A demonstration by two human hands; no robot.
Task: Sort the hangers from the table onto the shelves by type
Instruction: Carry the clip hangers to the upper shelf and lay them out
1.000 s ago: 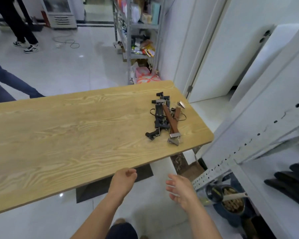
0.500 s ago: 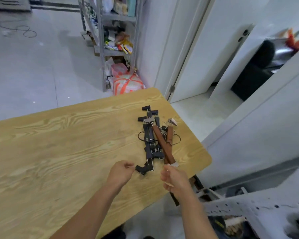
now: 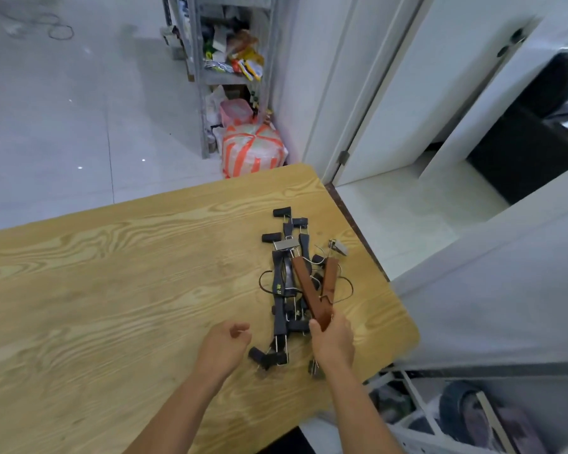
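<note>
Right hand (image 3: 332, 339) has its fingers wrapped tight round the near end of a brown hanger (image 3: 304, 286), so that's a proper closed grip. The bar runs away from the palm, up over the pile. A second brown one (image 3: 329, 280) angles in to meet it right by the knuckles, and honestly I can't tell if the hand has that one too or just the first.

Left hand (image 3: 225, 347) sits just beside the pile, fingers loosely curled and holding nothing, close to the black clips at the near end.

Under and left of the brown ones are the black hangers (image 3: 281, 290), several of them tangled up with wire hooks and metal clips sticking out. The whole lot lies on the table (image 3: 112, 290), near its right-hand corner.

Progress-wise I'd say it's pretty much at the start of a pick. Everything's on the table and nothing's lifted clear yet. The white shelf frame (image 3: 418, 401) at bottom right shows no hangers I can make out. So both the browns and all the blacks are left to go.
</note>
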